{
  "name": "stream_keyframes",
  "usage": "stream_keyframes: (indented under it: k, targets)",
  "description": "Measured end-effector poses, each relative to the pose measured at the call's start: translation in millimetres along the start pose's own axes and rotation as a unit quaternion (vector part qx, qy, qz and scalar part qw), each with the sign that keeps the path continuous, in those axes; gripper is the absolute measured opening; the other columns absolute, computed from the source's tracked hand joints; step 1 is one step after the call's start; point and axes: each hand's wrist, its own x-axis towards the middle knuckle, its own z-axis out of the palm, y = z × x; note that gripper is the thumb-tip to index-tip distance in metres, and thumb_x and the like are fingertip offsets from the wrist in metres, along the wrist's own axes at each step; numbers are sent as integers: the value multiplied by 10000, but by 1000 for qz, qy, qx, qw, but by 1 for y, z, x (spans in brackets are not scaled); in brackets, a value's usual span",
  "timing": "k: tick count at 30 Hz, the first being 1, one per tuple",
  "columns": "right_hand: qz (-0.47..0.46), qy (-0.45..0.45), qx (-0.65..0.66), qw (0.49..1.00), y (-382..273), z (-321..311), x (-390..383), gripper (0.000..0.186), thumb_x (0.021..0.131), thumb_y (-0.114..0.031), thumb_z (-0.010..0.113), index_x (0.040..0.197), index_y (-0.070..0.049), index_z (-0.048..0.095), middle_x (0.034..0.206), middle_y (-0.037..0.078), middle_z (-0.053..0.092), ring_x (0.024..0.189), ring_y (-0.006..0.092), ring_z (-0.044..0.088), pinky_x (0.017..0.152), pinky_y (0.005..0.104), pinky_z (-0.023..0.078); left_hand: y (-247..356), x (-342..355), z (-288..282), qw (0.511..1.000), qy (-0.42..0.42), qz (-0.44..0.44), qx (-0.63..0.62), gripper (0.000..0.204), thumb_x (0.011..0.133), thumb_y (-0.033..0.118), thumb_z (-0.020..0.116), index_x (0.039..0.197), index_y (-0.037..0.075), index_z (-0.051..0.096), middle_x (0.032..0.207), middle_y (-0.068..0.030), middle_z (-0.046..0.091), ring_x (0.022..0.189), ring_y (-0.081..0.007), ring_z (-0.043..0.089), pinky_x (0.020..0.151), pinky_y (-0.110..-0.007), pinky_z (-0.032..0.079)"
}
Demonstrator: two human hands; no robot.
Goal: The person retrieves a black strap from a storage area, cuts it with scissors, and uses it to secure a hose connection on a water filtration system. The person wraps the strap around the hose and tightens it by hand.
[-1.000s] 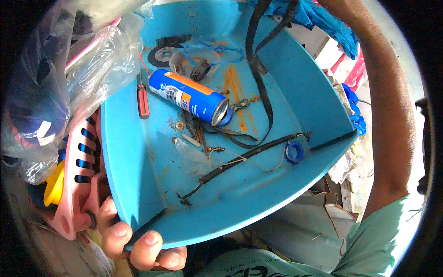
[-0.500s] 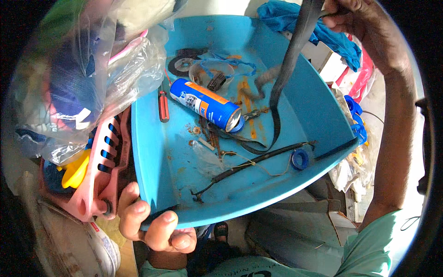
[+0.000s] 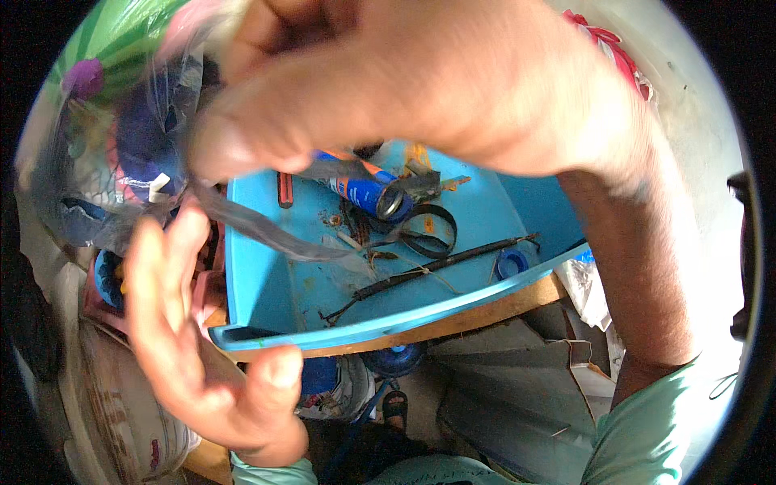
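Note:
My right hand (image 3: 404,97), blurred, fills the upper middle, its fingers closed on a dark flat strap (image 3: 267,230) trailing into the blue plastic tray (image 3: 250,307). At the lower left, my left hand (image 3: 206,347) is off the tray, fingers apart, just under the strap. Inside the tray are a blue spray can (image 3: 364,194), partly hidden, a red-handled screwdriver (image 3: 284,188), a long thin dark rod (image 3: 449,263) and a blue ring-shaped piece (image 3: 511,263). More of the strap lies looped beside the can.
Bagged items (image 3: 137,145) are piled at upper left above a pink plastic object (image 3: 212,291). A wooden edge (image 3: 493,315) shows under the tray. Grey folded panels (image 3: 517,388) lie lower right, a blue round container (image 3: 396,356) and my sandalled foot (image 3: 394,408) below.
My left hand has let go of the tray's corner and opened. My right hand has swept from the upper right toward the middle left, drawing the strap across the tray.

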Motion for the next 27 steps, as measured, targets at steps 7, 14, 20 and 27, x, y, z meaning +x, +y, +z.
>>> stream_keyframes:
  k: [7, 14, 20, 27]
  targets:
    - [-46, 63, -11, 997, 4, 6, -15, 365, 855, -336, 696, 994, -8, 616, 843, 98, 625, 763, 163, 595, 704, 313, 471, -21, 29, -49, 968, -154, -104, -169, 571, 886, 220, 537, 1325, -103, 366, 1106, -222, 611, 873, -205, 531, 919, -354, 400]
    - [-82, 109, -25, 990, 10, 9, -28, 344, 865, -332, 682, 1005, -24, 621, 872, 93, 616, 804, 164, 583, 765, 323, 451, -5, 28, -9, 966, -198, -56, -154, 689, 885, 361, 551, 1350, -98, 332, 1243, -266, 540, 1204, -366, 498, 1080, -476, 282]
    - [-107, 145, -56, 982, 4, 12, -41, 326, 875, -328, 670, 1015, -37, 626, 897, 89, 608, 840, 165, 574, 817, 332, 433, 2, 36, -29, 953, -191, -84, -220, 677, 909, 397, 545, 1352, -78, 358, 1268, -268, 513, 1230, -405, 468, 1092, -501, 266]
    - [-174, 219, -68, 958, 1, 19, -41, 306, 886, -324, 656, 1026, -52, 632, 927, 85, 599, 882, 166, 563, 879, 342, 413, 7, 32, -21, 899, -212, -124, -363, 396, 983, 190, 381, 1287, -60, 413, 1029, -232, 557, 1039, -306, 527, 1004, -426, 338]
